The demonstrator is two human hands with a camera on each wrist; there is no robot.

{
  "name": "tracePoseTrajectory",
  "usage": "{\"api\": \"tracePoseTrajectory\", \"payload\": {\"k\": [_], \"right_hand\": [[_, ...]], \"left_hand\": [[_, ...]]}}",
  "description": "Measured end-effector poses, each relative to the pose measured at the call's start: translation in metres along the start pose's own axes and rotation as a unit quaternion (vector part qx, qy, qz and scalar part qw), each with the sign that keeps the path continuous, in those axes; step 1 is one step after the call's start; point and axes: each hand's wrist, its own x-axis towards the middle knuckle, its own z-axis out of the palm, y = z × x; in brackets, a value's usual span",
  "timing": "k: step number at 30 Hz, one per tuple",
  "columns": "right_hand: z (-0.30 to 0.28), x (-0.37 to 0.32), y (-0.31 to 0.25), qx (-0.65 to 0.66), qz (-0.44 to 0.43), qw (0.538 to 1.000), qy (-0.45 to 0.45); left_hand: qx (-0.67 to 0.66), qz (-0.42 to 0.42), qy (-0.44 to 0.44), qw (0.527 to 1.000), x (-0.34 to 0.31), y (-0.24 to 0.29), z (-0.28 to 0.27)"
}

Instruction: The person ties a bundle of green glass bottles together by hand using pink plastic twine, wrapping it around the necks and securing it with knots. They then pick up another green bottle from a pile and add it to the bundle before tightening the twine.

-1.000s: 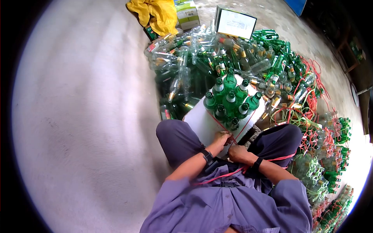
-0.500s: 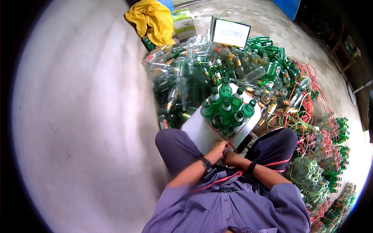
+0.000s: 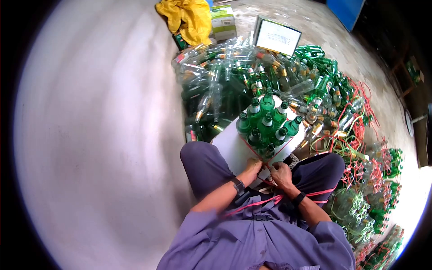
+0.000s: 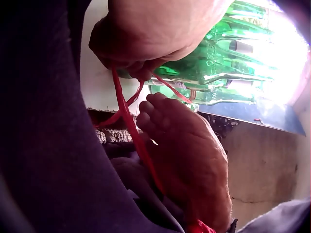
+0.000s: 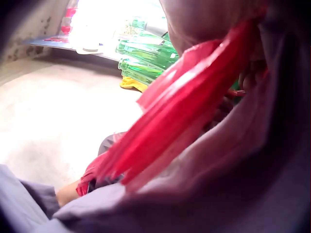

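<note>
Several green bottles [image 3: 267, 120] stand upright in a cluster on a white board [image 3: 229, 146] between the person's knees. A red string runs round the cluster and meets at its near side. There the left hand [image 3: 253, 167] pinches the red string [image 4: 127, 114], its fingers curled in the left wrist view. Just right of it, the right hand [image 3: 281, 174] has curled fingers at the string; in the left wrist view, red string passes across this hand [image 4: 187, 150]. Wide red strands [image 5: 180, 107] fill the middle of the right wrist view, where the fingers are mostly hidden.
Loose clear and green bottles [image 3: 216, 94] are heaped beyond the board. Tied bottle bundles [image 3: 360, 202] stand at the right, near tangled red and green string [image 3: 355, 121]. Behind the heap are a yellow bag [image 3: 191, 20] and a box [image 3: 277, 37].
Since half a second ago, the right hand has moved up and right, out from beside the left hand's underside. The left hand has stayed at the string near the bottles.
</note>
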Motion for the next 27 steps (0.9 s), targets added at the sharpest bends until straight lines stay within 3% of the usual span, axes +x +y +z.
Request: {"api": "tracePoseTrajectory", "payload": {"k": [2, 4, 5, 6, 7, 8, 9, 10, 11, 12, 13, 15, 17, 19, 21, 23, 27], "right_hand": [[0.011, 0.007, 0.008, -0.015, -0.035, 0.999, 0.010], [0.021, 0.014, 0.010, 0.070, -0.061, 0.996, -0.017], [0.033, 0.024, 0.029, 0.075, -0.078, 0.993, -0.053], [0.037, 0.027, 0.031, 0.072, -0.081, 0.993, -0.053], [0.039, 0.030, 0.033, 0.131, -0.087, 0.984, -0.088], [0.041, 0.033, 0.036, 0.191, -0.092, 0.970, -0.122], [0.037, 0.032, 0.030, 0.241, 0.014, 0.955, -0.171], [0.037, 0.031, 0.026, 0.239, 0.013, 0.956, -0.169], [0.037, 0.030, 0.022, 0.198, -0.003, 0.968, -0.155], [0.037, 0.030, 0.024, 0.156, -0.018, 0.977, -0.141], [0.042, 0.033, 0.031, 0.047, -0.118, 0.989, -0.073], [0.044, 0.033, 0.036, 0.071, -0.128, 0.987, -0.069], [0.046, 0.031, 0.035, 0.097, -0.136, 0.984, -0.067], [0.044, 0.031, 0.029, 0.156, -0.087, 0.981, -0.067], [0.037, 0.025, 0.016, 0.185, -0.058, 0.979, -0.067], [0.031, 0.020, 0.006, 0.264, 0.023, 0.961, -0.082], [0.034, 0.023, 0.013, 0.297, 0.096, 0.946, -0.093]], "left_hand": [[-0.008, 0.004, -0.005, 1.000, 0.000, -0.002, -0.004], [-0.011, 0.007, -0.016, 1.000, 0.011, -0.023, -0.010], [0.128, 0.183, -0.001, 0.975, 0.030, -0.062, -0.015], [0.261, 0.348, 0.016, 0.900, 0.031, -0.057, -0.012], [0.258, 0.351, 0.017, 0.900, 0.030, -0.051, -0.013], [0.317, 0.374, -0.011, 0.872, 0.027, -0.046, -0.018], [0.374, 0.395, -0.040, 0.838, 0.016, -0.028, -0.017], [0.373, 0.397, -0.040, 0.838, 0.008, -0.018, -0.012], [0.197, 0.290, -0.037, 0.936, 0.000, -0.010, -0.008], [0.010, 0.168, -0.032, 0.985, -0.004, -0.007, -0.005], [0.007, 0.167, -0.032, 0.985, -0.005, -0.002, -0.003], [-0.057, -0.007, -0.031, 0.998, -0.002, 0.006, -0.004], [-0.064, 0.033, 0.006, 0.997, 0.008, -0.023, 0.003], [-0.069, 0.072, 0.041, 0.994, 0.004, -0.021, 0.006], [-0.142, -0.091, 0.003, 0.986, -0.005, 0.009, 0.002], [-0.165, -0.132, -0.010, 0.977, 0.014, -0.014, -0.005], [-0.217, -0.207, -0.017, 0.954, 0.027, -0.031, -0.006]]}}
